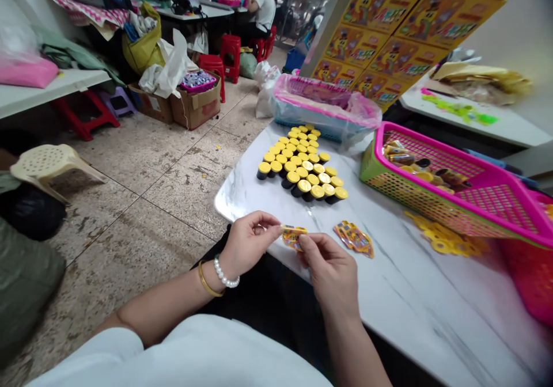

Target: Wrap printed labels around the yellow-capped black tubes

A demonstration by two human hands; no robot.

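Between my two hands, near the table's front edge, is a small yellow printed label (294,237), partly covered by fingers. My left hand (254,240) pinches its left end between thumb and fingertips. On its right end, the thumb and bent fingers of my right hand (330,269) are closed. Just right of the hands, a fanned stack of similar printed labels (353,238) lies on the white marbled table (389,283). Beyond the hands stand several small black containers with yellow lids (302,159), grouped closely together.
A pink and green basket (440,203) holding small containers stands at right, with yellow rings (444,240) beside it. Behind the lidded containers is a plastic-lined basket (324,107). Stacked yellow boxes (380,35) rise behind. Across the room, a person (261,7) sits at another table.
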